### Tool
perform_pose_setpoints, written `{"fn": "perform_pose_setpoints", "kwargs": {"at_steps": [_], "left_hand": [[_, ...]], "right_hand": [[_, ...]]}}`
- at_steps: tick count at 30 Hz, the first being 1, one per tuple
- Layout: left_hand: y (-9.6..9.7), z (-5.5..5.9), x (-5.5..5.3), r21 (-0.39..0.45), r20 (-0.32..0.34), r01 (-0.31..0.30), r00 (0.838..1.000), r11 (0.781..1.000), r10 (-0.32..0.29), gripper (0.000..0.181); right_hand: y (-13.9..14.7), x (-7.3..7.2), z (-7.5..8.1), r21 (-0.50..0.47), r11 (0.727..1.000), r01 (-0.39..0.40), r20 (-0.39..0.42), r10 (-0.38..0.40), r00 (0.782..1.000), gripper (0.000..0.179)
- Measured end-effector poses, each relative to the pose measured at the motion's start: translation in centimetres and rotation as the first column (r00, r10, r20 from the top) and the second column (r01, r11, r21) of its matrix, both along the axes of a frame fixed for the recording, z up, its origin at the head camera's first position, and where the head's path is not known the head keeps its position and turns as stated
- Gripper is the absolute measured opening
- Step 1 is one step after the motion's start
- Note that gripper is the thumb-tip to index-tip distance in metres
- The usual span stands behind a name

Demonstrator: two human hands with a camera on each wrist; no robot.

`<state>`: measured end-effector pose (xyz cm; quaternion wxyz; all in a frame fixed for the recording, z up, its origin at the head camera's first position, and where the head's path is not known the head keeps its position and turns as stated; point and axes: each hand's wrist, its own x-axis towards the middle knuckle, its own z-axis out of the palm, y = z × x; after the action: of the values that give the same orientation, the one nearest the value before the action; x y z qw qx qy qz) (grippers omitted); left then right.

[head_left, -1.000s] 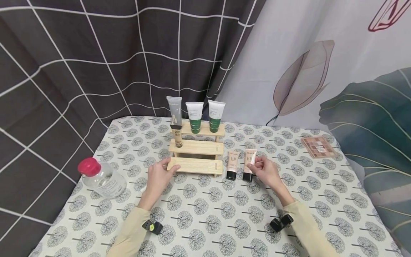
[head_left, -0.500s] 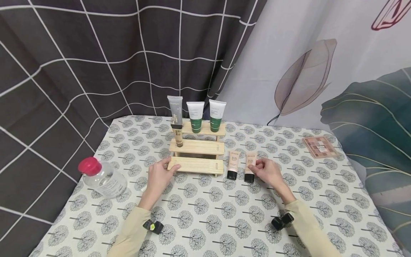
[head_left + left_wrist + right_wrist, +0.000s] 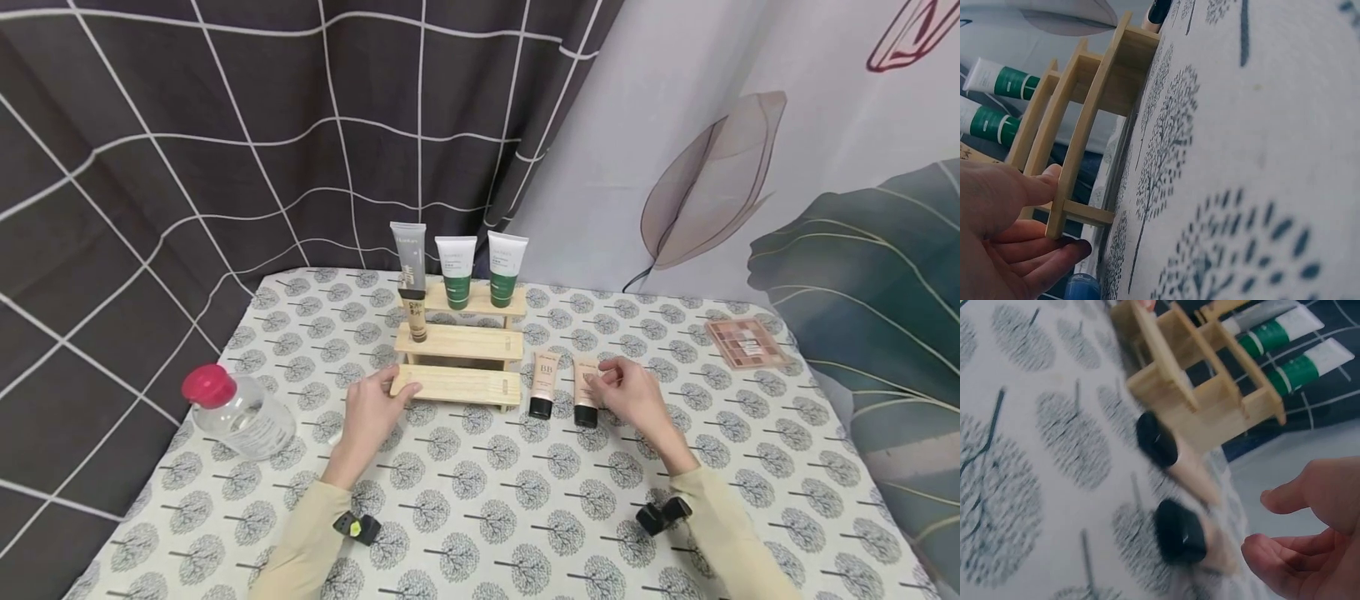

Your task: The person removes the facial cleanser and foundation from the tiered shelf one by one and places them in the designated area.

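Note:
A three-step wooden display rack (image 3: 459, 384) stands mid-table. My left hand (image 3: 372, 417) grips the left end of its lowest step, thumb on top and fingers beneath, as the left wrist view shows. Two pinkish BB cream tubes stand on their black caps right of the rack: the nearer-to-rack tube (image 3: 544, 377) and the outer tube (image 3: 585, 382). My right hand (image 3: 630, 398) is beside the outer tube, overlapping it in the head view. In the right wrist view, thumb and fingertips are parted, with nothing between them, just off that tube (image 3: 1216, 550).
On the top step stand a grey tube (image 3: 409, 254) and two white-and-green tubes (image 3: 456, 271). A small beige tube with a black top (image 3: 416, 319) is on the middle step. A clear bottle with red cap (image 3: 251, 425) stands left; a palette (image 3: 746, 342) lies right.
My right hand has let go of the outer BB cream tube, its fingers lifting and drawing back from it. The tube stays standing. My left hand keeps its grip on the rack.

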<state>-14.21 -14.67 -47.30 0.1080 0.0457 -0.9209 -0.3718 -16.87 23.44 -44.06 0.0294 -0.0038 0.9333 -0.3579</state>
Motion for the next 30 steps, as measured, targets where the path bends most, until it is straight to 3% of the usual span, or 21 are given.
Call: {"fn": "perform_pose_setpoints", "kwargs": {"at_steps": [17, 22, 30], "left_hand": [[0.0, 0.0, 0.1, 0.036, 0.015, -0.012, 1.000, 0.999, 0.012, 0.060], [0.1, 0.2, 0.0, 0.037, 0.032, -0.016, 0.999, 0.999, 0.015, 0.061], [0.0, 0.1, 0.0, 0.039, 0.026, -0.020, 0.999, 0.999, 0.019, 0.060]], "right_hand": [[-6.0, -0.9, 4.6, -0.062, 0.991, -0.122, -0.061, 0.118, 0.991, 0.035], [-8.2, -0.9, 5.1, -0.088, 0.981, -0.173, -0.092, 0.165, 0.982, 0.032], [-11.4, -1.4, 5.7, -0.153, 0.962, -0.226, -0.072, 0.217, 0.973, 0.032]]}}
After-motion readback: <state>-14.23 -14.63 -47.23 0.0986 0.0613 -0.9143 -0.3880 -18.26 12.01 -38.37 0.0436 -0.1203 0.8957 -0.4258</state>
